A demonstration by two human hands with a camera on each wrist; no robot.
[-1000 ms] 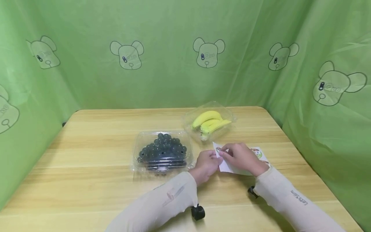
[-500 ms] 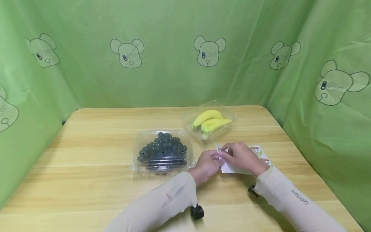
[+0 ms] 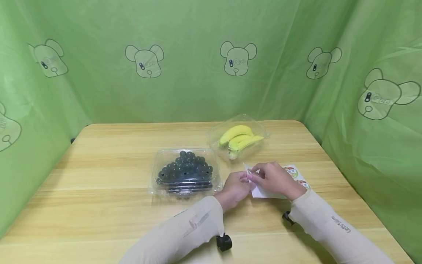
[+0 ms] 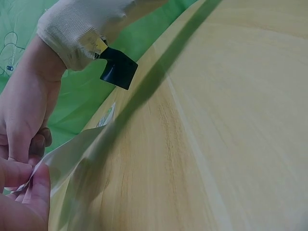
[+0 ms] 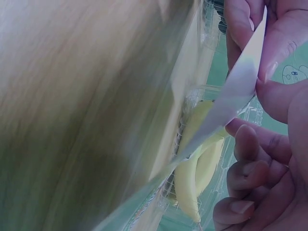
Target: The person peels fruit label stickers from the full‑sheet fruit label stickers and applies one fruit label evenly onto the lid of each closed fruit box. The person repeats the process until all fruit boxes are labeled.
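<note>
A white sticker sheet (image 3: 262,192) with round printed labels is held up off the table between both hands. My left hand (image 3: 235,187) pinches its left edge between thumb and fingers. At that same edge my right hand (image 3: 275,179) pinches with thumb and index finger, covering the label there. The left wrist view has the sheet (image 4: 72,151) slanting up from the fingertips, bent along its length. Seen nearly edge-on in the right wrist view, the sheet (image 5: 236,91) runs between the two thumbs, while the other right fingers (image 5: 248,175) curl loosely below.
Left of the hands stands a clear plastic box of dark grapes (image 3: 186,168). Behind them, a clear box holds yellow bananas (image 3: 239,139). The wooden table (image 3: 99,216) ends at green curtains (image 3: 191,99) on the far side and both flanks.
The sheet's left edge has bent up more steeply, and both hands have shifted slightly to the right with it. The boxes of fruit have stayed in place.
</note>
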